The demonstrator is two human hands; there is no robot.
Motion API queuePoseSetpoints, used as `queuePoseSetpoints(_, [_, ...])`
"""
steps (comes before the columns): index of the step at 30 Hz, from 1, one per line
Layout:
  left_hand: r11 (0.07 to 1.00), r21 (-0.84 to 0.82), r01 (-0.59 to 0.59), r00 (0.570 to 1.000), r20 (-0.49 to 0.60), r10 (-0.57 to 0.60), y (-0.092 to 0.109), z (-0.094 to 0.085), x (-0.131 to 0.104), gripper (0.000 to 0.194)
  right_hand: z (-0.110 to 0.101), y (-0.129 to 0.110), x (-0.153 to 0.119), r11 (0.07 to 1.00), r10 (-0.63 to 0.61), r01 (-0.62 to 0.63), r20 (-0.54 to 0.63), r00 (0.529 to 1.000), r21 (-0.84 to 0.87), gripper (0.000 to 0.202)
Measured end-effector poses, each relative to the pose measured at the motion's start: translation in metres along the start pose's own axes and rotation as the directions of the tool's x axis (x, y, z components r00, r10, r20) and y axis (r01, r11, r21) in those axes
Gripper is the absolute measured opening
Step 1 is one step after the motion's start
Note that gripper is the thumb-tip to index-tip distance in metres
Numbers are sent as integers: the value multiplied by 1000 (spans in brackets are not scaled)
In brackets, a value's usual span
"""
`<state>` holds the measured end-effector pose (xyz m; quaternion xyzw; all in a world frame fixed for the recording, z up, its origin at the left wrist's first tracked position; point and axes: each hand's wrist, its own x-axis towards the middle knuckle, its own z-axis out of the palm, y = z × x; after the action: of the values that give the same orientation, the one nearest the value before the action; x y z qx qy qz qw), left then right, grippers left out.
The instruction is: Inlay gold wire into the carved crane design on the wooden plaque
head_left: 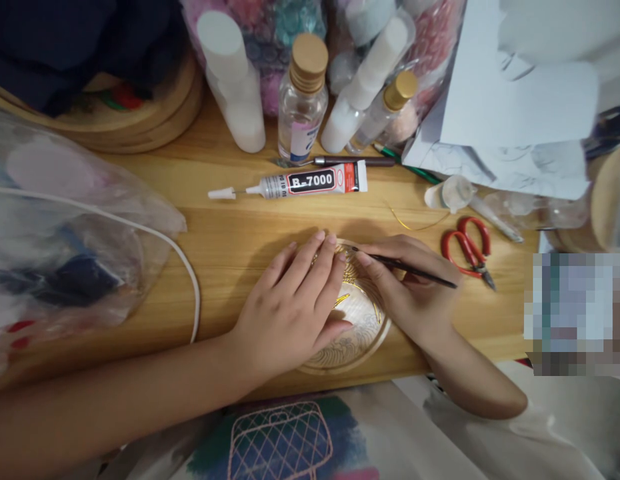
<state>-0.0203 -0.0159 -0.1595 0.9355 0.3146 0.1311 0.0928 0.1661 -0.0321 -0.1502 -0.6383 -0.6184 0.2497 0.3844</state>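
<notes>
A round embroidery hoop (357, 357) lies on the wooden table, its pale fabric printed with dark curved lines. Gold wire (377, 312) follows some of those lines, and short gold pieces (342, 300) sit near the middle. My left hand (295, 310) rests flat over the hoop's left part, fingers stretched out, hiding much of it. At the hoop's upper right, my right hand (407, 287) pinches a slim black tool (415, 270) like a pen; its exact kind is unclear. The tool's tip points at the fabric beside my left fingertips.
Beyond the hoop lie a B-7000 glue tube (313, 181) and a dark-handled tool (357, 161). Bottles (303, 100) stand behind them. Red-handled pliers (470, 250) and a loose gold wire (407, 225) are at right. A white cable (183, 257) and plastic bag (135, 200) occupy the left.
</notes>
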Motion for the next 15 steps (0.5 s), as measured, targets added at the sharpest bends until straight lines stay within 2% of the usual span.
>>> queuePoseSetpoints(9, [1000,8,8,1000,7,-9,1,-1,1,61,0,-4,1,999,19,-20,29,999,40,10])
queuePoseSetpoints(15, [1000,0,7,1000,0,-7,1,-1,1,62,1,-2,2,1000,-13,12,26,1000,24,10])
